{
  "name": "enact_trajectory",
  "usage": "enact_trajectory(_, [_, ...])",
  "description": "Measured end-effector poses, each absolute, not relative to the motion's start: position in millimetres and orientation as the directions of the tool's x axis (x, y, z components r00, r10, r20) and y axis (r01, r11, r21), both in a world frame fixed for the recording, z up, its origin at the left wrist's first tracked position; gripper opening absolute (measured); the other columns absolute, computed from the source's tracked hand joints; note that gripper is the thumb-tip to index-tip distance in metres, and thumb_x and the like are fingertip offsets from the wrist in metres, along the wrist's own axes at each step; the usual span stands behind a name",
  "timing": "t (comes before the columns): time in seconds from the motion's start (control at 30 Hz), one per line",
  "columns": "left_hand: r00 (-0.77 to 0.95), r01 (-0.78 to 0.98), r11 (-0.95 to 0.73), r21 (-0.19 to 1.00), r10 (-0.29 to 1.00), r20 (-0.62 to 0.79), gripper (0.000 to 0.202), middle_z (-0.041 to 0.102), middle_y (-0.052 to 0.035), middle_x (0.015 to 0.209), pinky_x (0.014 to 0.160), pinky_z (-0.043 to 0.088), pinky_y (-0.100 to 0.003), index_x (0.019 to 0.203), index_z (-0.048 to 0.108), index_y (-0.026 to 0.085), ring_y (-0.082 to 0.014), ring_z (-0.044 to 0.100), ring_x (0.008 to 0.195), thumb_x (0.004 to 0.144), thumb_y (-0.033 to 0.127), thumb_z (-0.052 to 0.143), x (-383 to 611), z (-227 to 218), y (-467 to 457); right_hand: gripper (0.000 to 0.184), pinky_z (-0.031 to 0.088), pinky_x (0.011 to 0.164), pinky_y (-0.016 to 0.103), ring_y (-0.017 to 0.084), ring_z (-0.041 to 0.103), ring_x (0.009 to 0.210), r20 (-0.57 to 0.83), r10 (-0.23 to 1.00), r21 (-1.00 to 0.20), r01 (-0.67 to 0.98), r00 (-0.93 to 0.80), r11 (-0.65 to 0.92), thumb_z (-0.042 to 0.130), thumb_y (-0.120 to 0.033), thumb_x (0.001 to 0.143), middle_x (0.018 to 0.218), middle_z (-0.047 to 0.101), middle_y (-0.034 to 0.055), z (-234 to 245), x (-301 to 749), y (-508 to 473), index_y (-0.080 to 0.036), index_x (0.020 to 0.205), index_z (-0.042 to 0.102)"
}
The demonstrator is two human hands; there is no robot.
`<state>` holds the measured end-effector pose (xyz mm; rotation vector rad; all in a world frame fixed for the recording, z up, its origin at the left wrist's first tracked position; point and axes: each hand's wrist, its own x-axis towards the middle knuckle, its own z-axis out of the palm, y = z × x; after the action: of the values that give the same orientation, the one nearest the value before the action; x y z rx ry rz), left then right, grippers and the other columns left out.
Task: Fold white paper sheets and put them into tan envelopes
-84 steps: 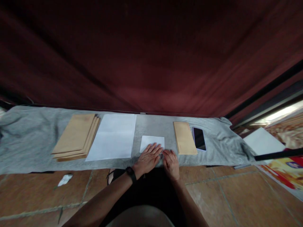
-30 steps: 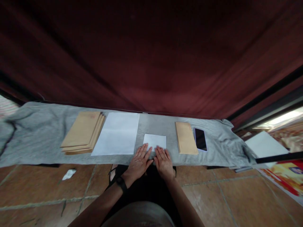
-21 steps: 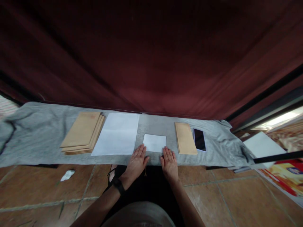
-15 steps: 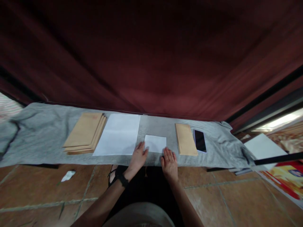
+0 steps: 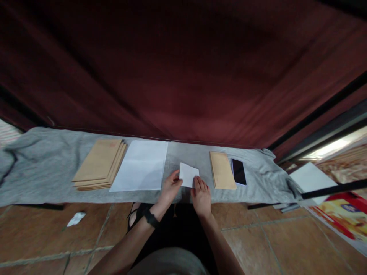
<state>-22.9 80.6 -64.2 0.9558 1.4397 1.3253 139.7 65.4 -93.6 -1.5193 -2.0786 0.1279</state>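
Observation:
A folded sheet of white paper (image 5: 187, 175) lies between my hands above the grey cloth, its left side tilted up. My left hand (image 5: 170, 187) pinches it at the left edge, the thumb in front and the fingers behind. At the right edge my right hand (image 5: 201, 194) grips the paper's lower corner, its fingers close together and the thumb partly hidden. To the left lies a stack of larger white paper sheets (image 5: 140, 166). On the right are small brown envelopes (image 5: 223, 170), apart from my right hand.
A pile of large brown envelopes (image 5: 99, 158) lies at the left of the cloth-covered table (image 5: 51, 164). A phone (image 5: 239, 172) rests right of the small envelopes. A dark red curtain (image 5: 172, 95) hangs behind. On the tiled floor (image 5: 241, 244) lies a crumpled white scrap (image 5: 76, 219).
The folded paper has turned and narrowed in view, its left side lifted from the cloth. My left hand has gone from resting at its edge to pinching it; my right hand has shifted slightly left.

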Motion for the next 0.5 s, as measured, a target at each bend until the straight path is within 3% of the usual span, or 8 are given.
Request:
enact_trajectory(0.13, [-0.235,-0.195,0.152,0.969,0.952,-0.196,0.048,0.071,-0.0074,0.095,0.071,0.053,-0.028,0.123,0.064,0.016,-0.018,0.067,0.083,0.085,0.046,0.062,-17,-44,79,0.036,0.047,0.097,0.039,0.026,0.064,0.111,0.268,0.963,-0.754,0.622,-0.003,0.212,0.043,-0.028,0.096,0.122,0.07,0.012,-70,133,81,-0.019,0.121,0.067])
enact_trajectory(0.23, [-0.268,-0.264,0.227,0.938,0.916,-0.297,0.053,0.07,-0.0111,0.106,0.075,0.055,-0.03,0.124,0.061,0.016,-0.0205,0.068,0.093,0.084,0.05,0.066,-20,-47,75,0.037,0.052,0.082,0.036,0.024,0.068,0.091,0.013,0.99,-0.991,0.137,0.139,-0.006,0.052,-0.047,0.093,0.1,0.075,0.0107,-62,126,86,-0.017,0.099,0.072])
enact_trajectory(0.3, [-0.245,-0.273,0.277,0.921,0.906,-0.345,0.056,0.071,-0.011,0.101,0.073,0.055,-0.032,0.127,0.058,0.016,-0.0217,0.069,0.09,0.08,0.045,0.073,-21,-55,72,0.038,0.053,0.074,0.033,0.023,0.069,0.084,-0.167,0.978,-0.97,-0.2,0.123,-0.14,0.06,-0.053,0.086,0.093,0.075,0.009,-62,120,84,-0.017,0.094,0.07])
enact_trajectory(0.37, [-0.187,-0.295,0.301,0.907,0.913,-0.363,0.056,0.072,-0.0093,0.094,0.074,0.056,-0.033,0.129,0.056,0.016,-0.022,0.07,0.085,0.081,0.039,0.073,-19,-65,69,0.038,0.054,0.072,0.031,0.021,0.069,0.084,-0.277,0.959,-0.885,-0.407,0.065,-0.228,0.068,-0.053,0.08,0.094,0.075,0.0079,-67,114,80,-0.018,0.095,0.069])
enact_trajectory(0.5, [-0.174,-0.229,0.289,0.93,0.927,-0.331,0.058,0.071,-0.0036,0.085,0.07,0.055,-0.032,0.136,0.053,0.019,-0.0195,0.068,0.075,0.081,0.029,0.069,-17,-81,74,0.037,0.055,0.071,0.029,0.019,0.07,0.082,-0.402,0.916,-0.786,-0.514,0.0,-0.344,0.074,-0.05,0.074,0.094,0.074,0.006,-79,112,71,-0.021,0.095,0.067])
